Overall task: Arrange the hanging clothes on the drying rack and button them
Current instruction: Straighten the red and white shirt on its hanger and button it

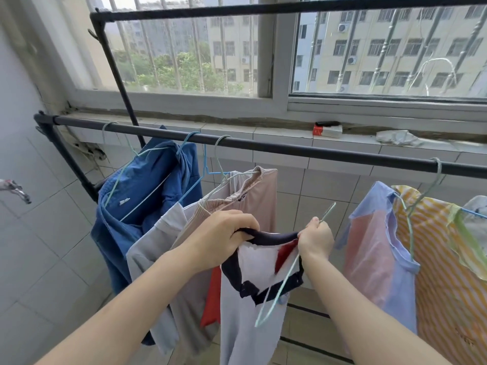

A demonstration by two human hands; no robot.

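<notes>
L hand (226, 233): clenched on left end of navy collar (274, 236), center frame.
R hand (315, 239): grasping collar's right end + wire hanger (279, 285); hook pokes up past fist.
White shirt (253, 325): hangs below both fists, lower center; hanger slants down across its front.
Rack rail (316, 151): behind, mid frame; blue top (147, 196) left, striped top (442, 272) right.

No legible text anywhere (dark mark on the beige waistband (238, 197) too blurred)
</notes>
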